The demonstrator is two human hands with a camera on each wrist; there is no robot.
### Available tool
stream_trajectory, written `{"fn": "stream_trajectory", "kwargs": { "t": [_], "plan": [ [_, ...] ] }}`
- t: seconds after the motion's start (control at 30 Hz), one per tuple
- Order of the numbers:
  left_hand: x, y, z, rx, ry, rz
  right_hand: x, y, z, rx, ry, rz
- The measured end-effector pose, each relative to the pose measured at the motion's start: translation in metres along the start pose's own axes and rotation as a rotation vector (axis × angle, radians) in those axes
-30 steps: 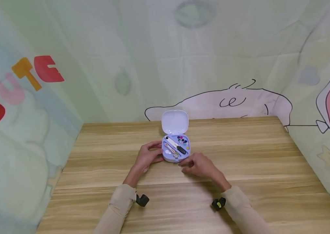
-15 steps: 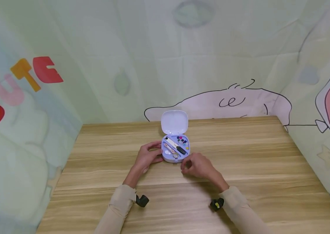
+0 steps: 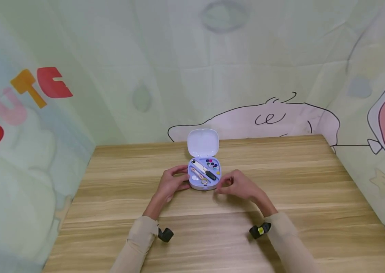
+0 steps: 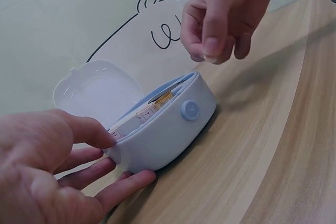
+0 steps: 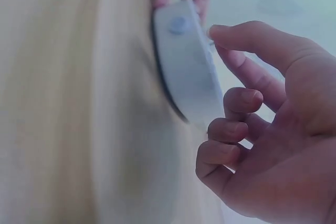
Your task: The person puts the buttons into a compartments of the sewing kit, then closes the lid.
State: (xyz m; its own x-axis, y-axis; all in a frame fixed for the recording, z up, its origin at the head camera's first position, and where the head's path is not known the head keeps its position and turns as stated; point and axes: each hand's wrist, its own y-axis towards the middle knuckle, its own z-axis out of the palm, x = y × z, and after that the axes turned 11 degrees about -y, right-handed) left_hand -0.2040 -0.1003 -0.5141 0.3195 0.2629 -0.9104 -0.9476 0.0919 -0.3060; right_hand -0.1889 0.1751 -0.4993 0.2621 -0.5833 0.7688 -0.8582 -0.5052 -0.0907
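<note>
An open white-and-lilac sewing kit case point(image 3: 204, 187) stands on the table, its lid point(image 3: 203, 143) raised at the back. Inside lie a white tool with a black end point(image 3: 210, 174), a seam-ripper-like pink tool point(image 3: 197, 173), a gold-rimmed round piece point(image 3: 204, 181) and several coloured buttons point(image 3: 212, 164). My left hand point(image 3: 172, 181) holds the case's left side, with fingertips at its rim and lower wall. Just off the front right corner is my right hand point(image 3: 237, 184), thumb and index finger nearly together on a small pale piece point(image 4: 211, 59), mostly hidden. The other fingers are curled.
The wood-grain table point(image 3: 281, 163) spreads around the case. A printed cloth backdrop point(image 3: 165, 76) hangs behind and along the sides. Black wrist cameras point(image 3: 166, 235) sit at both sleeves. A printed measuring tape point(image 4: 149, 111) shows inside the case in the left wrist view.
My right hand has picked up a small white piece from the table at the case's front and has moved up and right. The left hand and case stay in place.
</note>
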Motion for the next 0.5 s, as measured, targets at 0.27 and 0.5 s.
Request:
{"fn": "stream_trajectory", "kwargs": {
  "t": [0.27, 0.5],
  "plan": [
    [-0.001, -0.001, 0.0, 0.006, -0.001, -0.009, 0.003, 0.006, -0.026, -0.068, 0.039, 0.068],
    [-0.001, 0.0, 0.0, 0.011, -0.005, -0.007, 0.013, 0.021, -0.047, -0.082, 0.022, 0.081]
  ]
}}
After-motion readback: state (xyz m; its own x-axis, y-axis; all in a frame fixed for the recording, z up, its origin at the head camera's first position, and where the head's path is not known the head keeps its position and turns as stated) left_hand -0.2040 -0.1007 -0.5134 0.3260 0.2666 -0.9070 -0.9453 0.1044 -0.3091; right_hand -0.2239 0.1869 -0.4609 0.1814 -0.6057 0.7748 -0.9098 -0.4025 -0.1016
